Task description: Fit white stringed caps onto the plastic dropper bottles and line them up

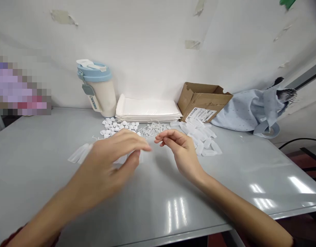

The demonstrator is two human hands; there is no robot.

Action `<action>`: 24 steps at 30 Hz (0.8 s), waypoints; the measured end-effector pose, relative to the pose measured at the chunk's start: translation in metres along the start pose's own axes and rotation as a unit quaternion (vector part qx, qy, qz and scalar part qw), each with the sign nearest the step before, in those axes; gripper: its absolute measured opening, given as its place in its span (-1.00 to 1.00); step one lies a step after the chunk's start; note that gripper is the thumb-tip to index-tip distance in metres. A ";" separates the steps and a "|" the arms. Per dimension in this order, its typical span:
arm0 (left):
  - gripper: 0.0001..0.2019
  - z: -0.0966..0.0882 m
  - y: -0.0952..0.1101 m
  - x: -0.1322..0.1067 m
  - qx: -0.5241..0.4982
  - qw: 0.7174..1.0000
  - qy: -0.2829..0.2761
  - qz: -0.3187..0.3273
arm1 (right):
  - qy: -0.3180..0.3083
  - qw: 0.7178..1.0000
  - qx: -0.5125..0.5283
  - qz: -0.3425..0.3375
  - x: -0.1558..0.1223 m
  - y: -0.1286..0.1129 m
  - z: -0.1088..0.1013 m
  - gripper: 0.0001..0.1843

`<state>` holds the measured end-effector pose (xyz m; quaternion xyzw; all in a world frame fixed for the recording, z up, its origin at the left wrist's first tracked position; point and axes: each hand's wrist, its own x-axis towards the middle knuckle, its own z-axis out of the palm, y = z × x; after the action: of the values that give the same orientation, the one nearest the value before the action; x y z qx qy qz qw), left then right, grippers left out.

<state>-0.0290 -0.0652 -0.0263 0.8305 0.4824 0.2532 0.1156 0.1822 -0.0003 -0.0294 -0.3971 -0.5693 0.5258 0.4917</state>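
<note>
My left hand (110,161) hovers over the grey table (44,151), blurred by motion, fingers stretched towards the right with the thumb under them; a clear plastic piece (141,156) shows by its fingertips, and I cannot tell whether it is held. My right hand (179,149) rests on its edge, fingers loosely curled and apart, nothing visible in them. Behind the hands lie small white caps (116,126), thin white plastic sticks (152,129) and clear plastic tubes (202,139). More clear tubes (79,153) lie to the left.
A blue-lidded tumbler (97,87) stands at the back by the wall, beside a stack of white sheets (147,109), an open cardboard box (202,101) and a light blue cloth bag (255,109). The table's front edge is near me.
</note>
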 end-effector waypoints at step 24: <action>-0.64 0.013 -0.042 0.042 0.090 0.987 -0.132 -0.015 | -0.075 0.974 -0.212 0.035 -0.002 0.034 -0.020 -0.85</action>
<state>-0.0366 -0.0070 -0.0429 0.8564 0.4960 0.0955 0.1069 0.1997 0.0059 -0.0640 -0.4717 -0.6886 0.4382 0.3337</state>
